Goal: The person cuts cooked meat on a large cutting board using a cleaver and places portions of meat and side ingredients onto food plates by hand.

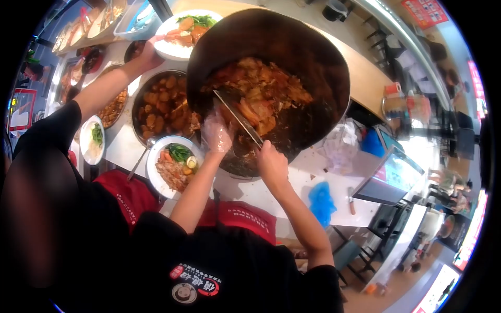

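My right hand is closed around the handle of a long-bladed knife, which slants up and left across the inside of a large dark pot. Beside the blade, my left hand wears a clear plastic glove and reaches over the pot's near left side. Its fingers are blurred, so whether they grip anything does not show. Brown braised meat is heaped in the pot above dark liquid. A white plate of rice, chopped meat, greens and half an egg sits just left of my left forearm.
At left, a co-worker's hand holds a plate of food. A pan of brown stew and a smaller plate are nearby. To the right are a blue plastic bag, a small knife and a screen.
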The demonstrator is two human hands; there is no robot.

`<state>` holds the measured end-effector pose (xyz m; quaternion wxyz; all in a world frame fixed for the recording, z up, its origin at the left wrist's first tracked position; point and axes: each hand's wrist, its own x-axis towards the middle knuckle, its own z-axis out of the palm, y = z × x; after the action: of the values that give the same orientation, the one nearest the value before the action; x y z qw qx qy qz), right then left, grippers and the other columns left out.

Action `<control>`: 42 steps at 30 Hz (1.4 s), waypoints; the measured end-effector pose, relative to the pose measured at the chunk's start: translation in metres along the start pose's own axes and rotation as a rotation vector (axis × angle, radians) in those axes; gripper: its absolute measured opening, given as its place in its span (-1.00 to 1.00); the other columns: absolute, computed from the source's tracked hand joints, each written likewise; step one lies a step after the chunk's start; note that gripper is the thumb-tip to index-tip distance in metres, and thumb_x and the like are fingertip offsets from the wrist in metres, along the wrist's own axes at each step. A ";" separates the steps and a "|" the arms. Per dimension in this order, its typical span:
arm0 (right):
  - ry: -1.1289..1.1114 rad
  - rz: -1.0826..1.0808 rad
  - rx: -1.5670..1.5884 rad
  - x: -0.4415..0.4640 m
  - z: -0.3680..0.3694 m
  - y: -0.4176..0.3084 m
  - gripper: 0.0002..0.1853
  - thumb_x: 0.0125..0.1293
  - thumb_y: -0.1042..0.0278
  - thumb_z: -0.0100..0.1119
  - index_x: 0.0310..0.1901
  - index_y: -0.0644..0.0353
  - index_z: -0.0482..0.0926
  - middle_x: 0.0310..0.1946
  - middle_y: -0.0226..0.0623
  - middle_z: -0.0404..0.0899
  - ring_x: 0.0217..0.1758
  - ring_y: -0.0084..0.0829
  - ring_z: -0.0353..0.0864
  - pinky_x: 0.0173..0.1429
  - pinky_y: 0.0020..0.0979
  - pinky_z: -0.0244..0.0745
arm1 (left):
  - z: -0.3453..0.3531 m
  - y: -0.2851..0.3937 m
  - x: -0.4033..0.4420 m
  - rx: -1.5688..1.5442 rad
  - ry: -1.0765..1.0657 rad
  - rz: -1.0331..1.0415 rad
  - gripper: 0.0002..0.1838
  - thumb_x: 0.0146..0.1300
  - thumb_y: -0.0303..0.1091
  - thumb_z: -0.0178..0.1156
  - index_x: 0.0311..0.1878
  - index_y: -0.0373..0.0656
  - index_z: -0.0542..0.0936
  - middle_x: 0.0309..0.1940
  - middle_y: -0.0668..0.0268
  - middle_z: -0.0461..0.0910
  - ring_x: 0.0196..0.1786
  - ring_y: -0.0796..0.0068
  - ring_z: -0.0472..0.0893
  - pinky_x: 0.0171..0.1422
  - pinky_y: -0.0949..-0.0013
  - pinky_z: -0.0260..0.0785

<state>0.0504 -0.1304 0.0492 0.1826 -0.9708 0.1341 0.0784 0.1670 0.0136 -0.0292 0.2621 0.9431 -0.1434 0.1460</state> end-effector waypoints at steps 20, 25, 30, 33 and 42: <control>-0.073 0.114 0.036 -0.031 -0.010 0.025 -0.71 0.45 0.15 0.06 -0.22 0.27 0.41 -0.37 0.03 0.64 -0.34 0.13 0.66 -0.21 0.03 0.56 | 0.002 0.006 -0.004 0.088 -0.212 -0.197 -0.22 0.18 -0.04 0.32 0.34 -0.40 0.37 0.08 -0.12 0.55 0.17 -0.07 0.49 0.27 0.01 0.33; -0.052 0.176 0.093 -0.053 0.001 0.035 -0.68 0.46 0.13 0.06 -0.21 0.28 0.41 -0.37 0.06 0.64 -0.34 0.13 0.64 -0.23 0.05 0.52 | -0.023 0.014 0.011 0.086 -0.042 0.023 -0.24 0.16 -0.11 0.38 0.35 -0.31 0.39 0.20 -0.11 0.49 0.30 -0.07 0.43 0.39 0.04 0.26; 0.040 0.245 0.154 -0.071 0.019 0.055 -0.73 0.41 0.17 0.17 -0.22 0.24 0.46 -0.42 0.05 0.65 -0.36 0.13 0.63 -0.28 0.03 0.50 | -0.021 0.019 0.041 -0.077 -0.329 0.414 -0.27 0.04 -0.19 0.43 0.31 -0.16 0.46 0.22 0.01 0.51 0.32 -0.03 0.43 0.41 0.08 0.25; 0.095 0.303 0.211 -0.079 0.026 0.061 -0.72 0.41 0.17 0.18 -0.21 0.26 0.47 -0.42 0.04 0.65 -0.36 0.14 0.63 -0.27 0.03 0.50 | -0.007 0.025 0.050 0.012 -0.396 0.400 -0.34 0.05 -0.14 0.40 0.26 -0.11 0.52 0.11 0.11 0.57 0.30 0.06 0.44 0.39 0.02 0.23; 0.229 0.360 0.394 -0.105 0.025 0.082 -0.75 0.38 0.26 0.22 -0.25 0.32 0.51 -0.45 0.07 0.63 -0.36 0.16 0.62 -0.27 0.01 0.47 | -0.016 0.061 0.053 0.203 -0.382 0.733 -0.35 0.06 -0.12 0.38 0.27 -0.02 0.55 0.45 0.03 0.27 0.52 0.01 0.18 0.54 -0.01 0.09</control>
<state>-0.0759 -0.1704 0.0195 0.3342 -0.8798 0.3369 -0.0283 0.1908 -0.0385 0.0302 0.0674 0.8609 -0.4999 0.0657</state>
